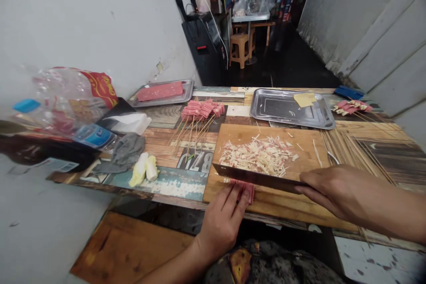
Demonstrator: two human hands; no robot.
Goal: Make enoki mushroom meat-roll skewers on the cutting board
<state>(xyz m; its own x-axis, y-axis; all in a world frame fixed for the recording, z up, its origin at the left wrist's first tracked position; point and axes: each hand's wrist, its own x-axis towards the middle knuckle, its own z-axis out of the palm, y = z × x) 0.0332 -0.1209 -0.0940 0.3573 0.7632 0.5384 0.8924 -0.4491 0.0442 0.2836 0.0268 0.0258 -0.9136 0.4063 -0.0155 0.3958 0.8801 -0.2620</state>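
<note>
On a wooden cutting board (229,135), my left hand (221,215) presses its fingers down on folded pink meat slices (250,193) near the front edge. My right hand (339,191) grips a cleaver (258,178) by its handle. The long blade runs leftward, just beyond my left fingertips and beside the meat; whether it touches the meat I cannot tell. Behind the blade lies a loose heap of pale and pinkish shreds (259,153). Part of the meat is hidden under my fingers.
Skewered pink rolls (203,108) lie left of the board. A metal tray (289,117) holds a yellow piece; another tray (159,102) bears a pink slab. Bare skewers (349,155) lie right. Cabbage pieces (144,169), a grey cloth (128,153) and a bottle (95,135) are at left.
</note>
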